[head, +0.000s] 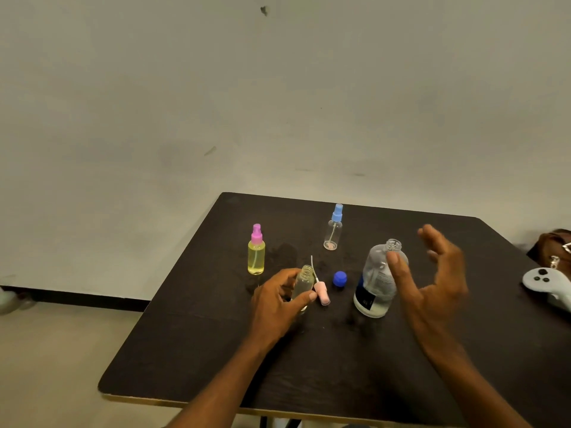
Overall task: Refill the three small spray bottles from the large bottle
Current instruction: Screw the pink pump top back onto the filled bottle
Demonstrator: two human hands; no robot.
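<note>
My left hand (279, 299) grips an uncapped small clear bottle (303, 282) standing on the dark table (216, 350). Its pink spray head (321, 291) with the dip tube lies on the table just to the right. The large clear bottle (375, 285) stands uncapped at centre right, and its blue cap (340, 278) lies to its left. My right hand (432, 279) is spread open beside the large bottle, thumb in front of its shoulder, not gripping it. A yellow-filled spray bottle with a pink head (256, 251) stands at the left. An empty blue-headed spray bottle (333, 228) stands at the back.
A white handheld controller (547, 284) lies at the table's right edge, with a brown bag (553, 247) behind it. A grey wall runs behind the table. The floor lies to the left of the table.
</note>
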